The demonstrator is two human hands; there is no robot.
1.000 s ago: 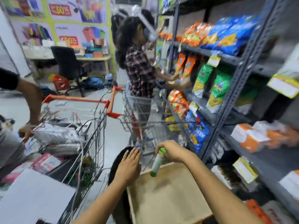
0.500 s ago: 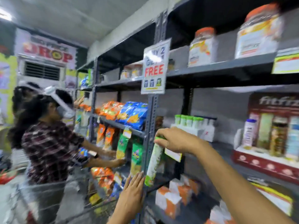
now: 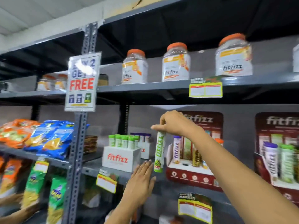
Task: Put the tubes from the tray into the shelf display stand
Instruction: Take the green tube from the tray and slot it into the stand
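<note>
Item: green fitfizz tube (image 3: 159,152), hung upright by its cap in right hand (image 3: 176,125) grip for lowering into display stand (image 3: 189,172); left hand (image 3: 140,180) flat, empty.

Right hand (image 3: 175,122) raised, fingers pinched, left hand (image 3: 140,181) flat, open

Bright overhead light, glare on the hanging sign (image 3: 81,81), motion blur and wide-angle bending toward the edges

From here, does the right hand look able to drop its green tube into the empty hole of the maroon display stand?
Probably yes. The right hand holds the green tube upright just left of the maroon display stand, whose empty hole is uncovered, with nothing between.
</note>
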